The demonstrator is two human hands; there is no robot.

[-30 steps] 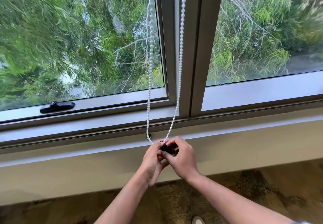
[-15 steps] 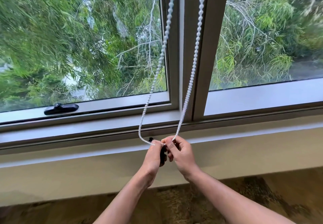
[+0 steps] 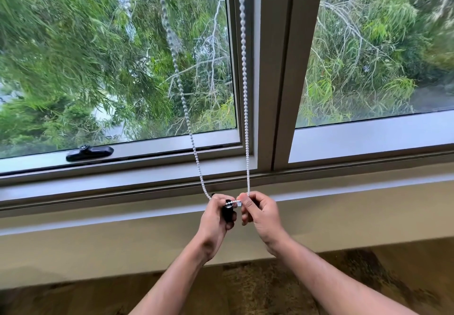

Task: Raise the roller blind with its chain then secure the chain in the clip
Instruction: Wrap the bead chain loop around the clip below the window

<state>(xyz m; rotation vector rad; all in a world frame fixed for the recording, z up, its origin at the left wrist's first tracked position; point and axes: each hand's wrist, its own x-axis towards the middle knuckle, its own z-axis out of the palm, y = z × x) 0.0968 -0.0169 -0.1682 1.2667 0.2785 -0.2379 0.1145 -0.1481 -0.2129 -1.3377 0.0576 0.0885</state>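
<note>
A white beaded chain hangs in a loop in front of the window, its two strands running down to my hands. My left hand grips a small black clip below the sill, with the chain's bottom run lying across the clip's top. My right hand pinches the right strand between thumb and forefinger just beside the clip. The roller blind itself is out of view above the frame.
Grey window frame with a vertical mullion stands behind the chain. A black window latch sits on the lower left sash. A pale sill ledge runs across; patterned floor lies below. Trees fill the glass.
The left strand has swung from slack at the left to a tauter line. My hands have parted slightly, so the black clip and the chain across its top now show.
</note>
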